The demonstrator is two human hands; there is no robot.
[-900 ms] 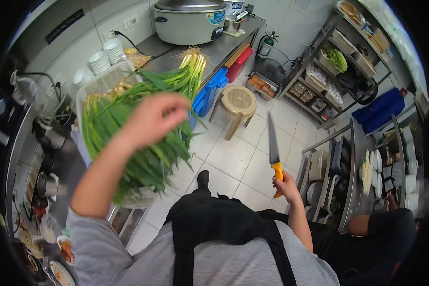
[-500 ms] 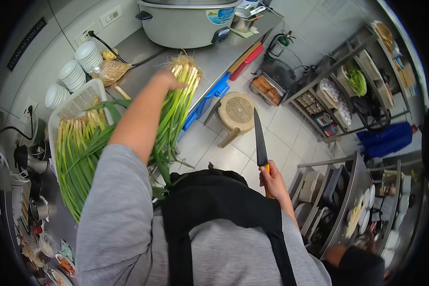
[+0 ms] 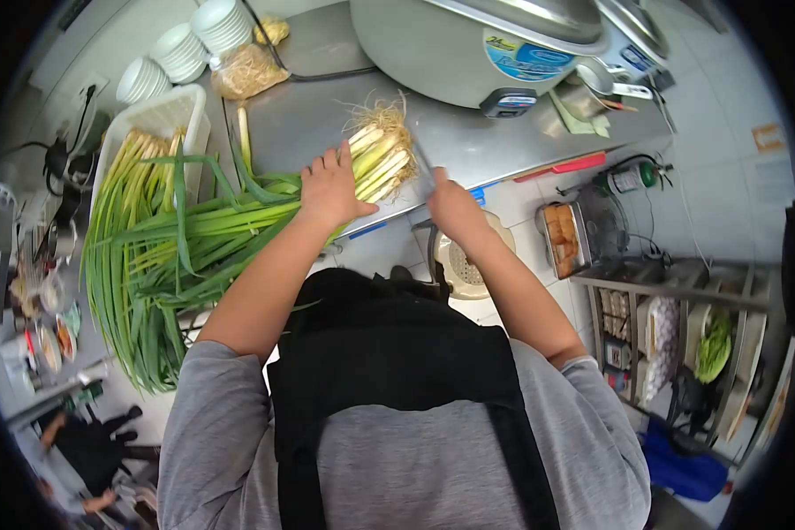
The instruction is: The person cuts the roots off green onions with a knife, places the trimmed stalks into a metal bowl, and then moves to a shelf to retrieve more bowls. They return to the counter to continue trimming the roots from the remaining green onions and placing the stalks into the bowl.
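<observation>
A bundle of spring onions [image 3: 382, 166] lies on the steel counter [image 3: 305, 113], its white ends and stringy roots towards the right. My left hand [image 3: 331, 187] grips across the stalks just behind the white part, fingers a little apart and thumb on the near side. In my right hand [image 3: 455, 208] is a kitchen knife [image 3: 422, 157], its blurred blade pointing away from me, right beside the root ends. Long green leaves trail left over a white plastic crate [image 3: 205, 119], where more spring onions [image 3: 137, 190] are heaped. A single stalk [image 3: 244, 141] lies behind the bundle.
A large rice cooker [image 3: 415, 53] stands at the back of the counter. Stacked white bowls [image 3: 178, 53] and a bag [image 3: 249, 72] sit behind the crate. A plastic stool [image 3: 459, 269] is below the counter edge. Shelves [image 3: 662, 287] stand right; another person [image 3: 88, 446] is lower left.
My view has turned right. The knife has come from beside my body up to the roots. My left hand has moved from the white ends back along the stalks, and the bundle now lies more sideways.
</observation>
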